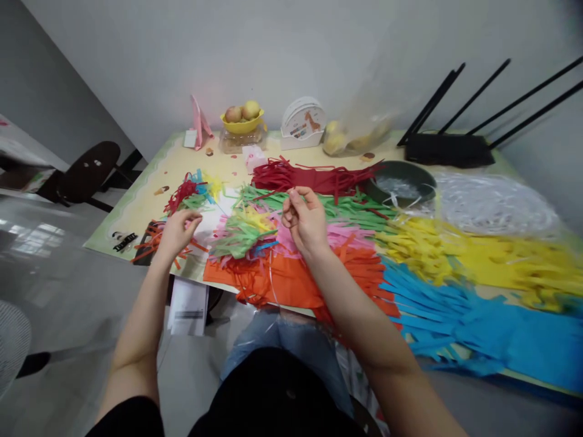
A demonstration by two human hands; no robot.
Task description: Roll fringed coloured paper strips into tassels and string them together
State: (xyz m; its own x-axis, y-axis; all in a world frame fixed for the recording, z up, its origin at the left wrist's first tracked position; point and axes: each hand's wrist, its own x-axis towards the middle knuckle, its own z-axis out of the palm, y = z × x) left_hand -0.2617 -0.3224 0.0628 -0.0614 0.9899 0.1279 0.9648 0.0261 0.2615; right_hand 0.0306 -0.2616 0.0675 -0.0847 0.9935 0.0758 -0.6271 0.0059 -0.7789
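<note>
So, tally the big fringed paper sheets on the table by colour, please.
Red sheet: 1
Green sheet: 1
Pink sheet: 1
Orange sheet: 1
Yellow sheet: 1
Blue sheet: 1
Total: 6, not counting the small mixed bundles.

Matt fringed paper covers the desk: orange sheets at six o'clock, blue paper at four, yellow paper at three, red strips at twelve. The desk's own covering looks smooth and faintly glossy. A glossy yellow plastic bowl sits at eleven; crinkled clear plastic film shines at two.
</note>
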